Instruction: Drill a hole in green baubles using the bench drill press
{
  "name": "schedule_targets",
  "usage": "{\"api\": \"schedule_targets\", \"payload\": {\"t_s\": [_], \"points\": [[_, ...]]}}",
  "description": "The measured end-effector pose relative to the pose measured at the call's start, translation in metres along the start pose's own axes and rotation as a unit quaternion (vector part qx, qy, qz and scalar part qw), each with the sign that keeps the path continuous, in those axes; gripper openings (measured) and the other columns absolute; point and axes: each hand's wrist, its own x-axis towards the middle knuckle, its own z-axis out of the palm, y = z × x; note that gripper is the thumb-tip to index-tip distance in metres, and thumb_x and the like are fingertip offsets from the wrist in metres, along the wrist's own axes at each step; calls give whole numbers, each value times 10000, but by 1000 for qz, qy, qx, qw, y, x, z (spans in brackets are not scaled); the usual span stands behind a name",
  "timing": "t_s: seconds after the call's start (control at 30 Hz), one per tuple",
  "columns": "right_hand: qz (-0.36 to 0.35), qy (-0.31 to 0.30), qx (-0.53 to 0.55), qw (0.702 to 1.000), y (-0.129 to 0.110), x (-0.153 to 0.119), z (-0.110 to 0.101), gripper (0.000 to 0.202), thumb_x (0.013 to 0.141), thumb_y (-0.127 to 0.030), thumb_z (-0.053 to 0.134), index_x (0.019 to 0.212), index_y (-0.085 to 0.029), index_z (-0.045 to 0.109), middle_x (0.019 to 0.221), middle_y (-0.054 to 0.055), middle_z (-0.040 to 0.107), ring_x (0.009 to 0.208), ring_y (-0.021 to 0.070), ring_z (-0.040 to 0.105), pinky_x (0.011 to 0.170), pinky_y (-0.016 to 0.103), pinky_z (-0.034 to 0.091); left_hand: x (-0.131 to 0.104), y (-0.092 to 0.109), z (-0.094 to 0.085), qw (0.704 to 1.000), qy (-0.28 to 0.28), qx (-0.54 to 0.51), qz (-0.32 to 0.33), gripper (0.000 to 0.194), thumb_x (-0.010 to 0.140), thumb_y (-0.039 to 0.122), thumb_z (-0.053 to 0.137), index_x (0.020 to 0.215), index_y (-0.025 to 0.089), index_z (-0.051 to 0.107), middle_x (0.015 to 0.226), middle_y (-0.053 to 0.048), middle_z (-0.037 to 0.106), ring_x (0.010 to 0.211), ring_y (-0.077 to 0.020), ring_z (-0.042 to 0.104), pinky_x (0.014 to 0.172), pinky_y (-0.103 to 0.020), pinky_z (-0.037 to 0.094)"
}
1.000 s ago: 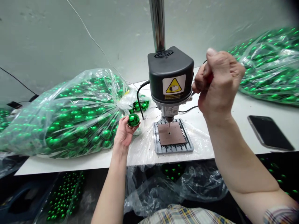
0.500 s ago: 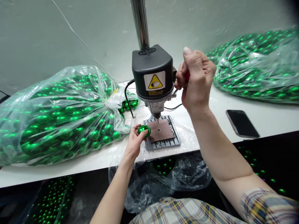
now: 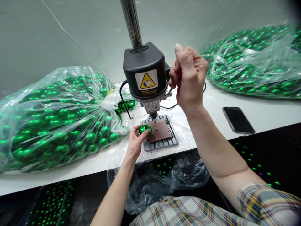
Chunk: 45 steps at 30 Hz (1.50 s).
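Observation:
A shiny green ball (image 3: 144, 129) is pinched between the thumb and fingers of my left hand (image 3: 136, 139), at the left edge of a pinkish-brown board (image 3: 162, 131). That board has a small hole and lies on the slotted grey base (image 3: 174, 142) of a bench drill press (image 3: 144, 70). Above the board hangs the drill bit (image 3: 155, 121), apart from the ball. My right hand (image 3: 190, 73) is closed around the drill press's feed lever (image 3: 169, 92), its thumb pointing up; a bit of red shows between the fingers.
A large clear bag of green balls (image 3: 58, 122) lies left, its gathered neck close to the drill. Another such bag (image 3: 256, 66) lies back right. A phone (image 3: 238, 120) rests on the white table (image 3: 211, 125). Crumpled clear plastic (image 3: 145, 188) hangs below the front edge.
The view has shifted slightly, so the drill and right arm appear further left. My left hand has brought the ball a little further over the board. The right hand keeps its grip.

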Motion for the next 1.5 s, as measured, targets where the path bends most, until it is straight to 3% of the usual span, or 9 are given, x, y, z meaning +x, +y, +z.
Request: {"api": "schedule_targets", "payload": {"t_s": [0.13,0.27,0.4,0.53,0.73,0.9,1.1,1.3,1.5], "points": [[-2,-4,-4,1000,3,1,0,598,855,-713,594,646,-242,291,488,-67,347,400,60,287,359,256,239,4,5,-3,993,-57,-85,-61,576,688,345,808,1215,193,629,1037,-68,724,804,-183,702,651,-277,540],[-11,2,13,1000,4,1,1,588,815,-714,624,643,-251,305,488,-69,354,404,69,268,351,274,240,7,9,-5,981,-90,-126,-112,552,757,428,715,1256,230,587,962,-61,722,743,-198,691,631,-300,518],[-17,13,38,999,0,-1,2,581,795,-696,659,628,-251,325,481,-73,334,401,72,246,345,286,229,6,5,-2,997,-66,-3,-26,533,727,421,808,1175,206,614,994,-42,688,839,-165,650,711,-272,508],[-4,12,24,1000,-4,-3,4,583,837,-695,624,631,-242,320,497,-68,309,413,71,278,358,269,249,9,-2,1,990,-35,119,71,615,625,383,923,1104,198,584,969,-25,681,895,-169,644,789,-282,516],[-7,19,47,999,-4,-3,5,612,807,-729,639,623,-240,321,497,-72,281,410,64,243,360,282,212,20,-9,4,979,-76,165,91,663,623,354,927,1201,173,656,1059,-77,735,932,-210,679,839,-334,543],[-9,21,48,999,-4,-3,5,627,795,-751,633,625,-241,310,504,-68,286,414,68,243,369,287,206,25,-15,10,964,-92,232,92,680,664,374,903,1274,179,675,973,-50,712,841,-201,658,757,-329,537],[-14,11,30,999,0,-1,3,590,837,-705,620,642,-244,306,499,-76,304,408,61,241,362,274,223,26,-19,19,923,-85,319,198,542,718,350,862,1222,217,712,1049,-50,621,953,-220,626,823,-343,522],[-7,14,51,999,-5,-2,4,578,838,-660,663,624,-240,330,477,-85,297,389,50,262,349,253,228,23,-22,24,886,-72,390,240,502,745,291,828,1222,228,687,1065,-58,584,1057,-274,603,955,-432,500],[-2,36,52,998,-12,-6,8,591,864,-660,640,623,-238,305,483,-81,306,393,43,266,349,244,228,16,-29,31,915,-22,340,216,610,715,234,835,1261,228,564,1072,-44,640,968,-233,642,854,-378,528]]}}
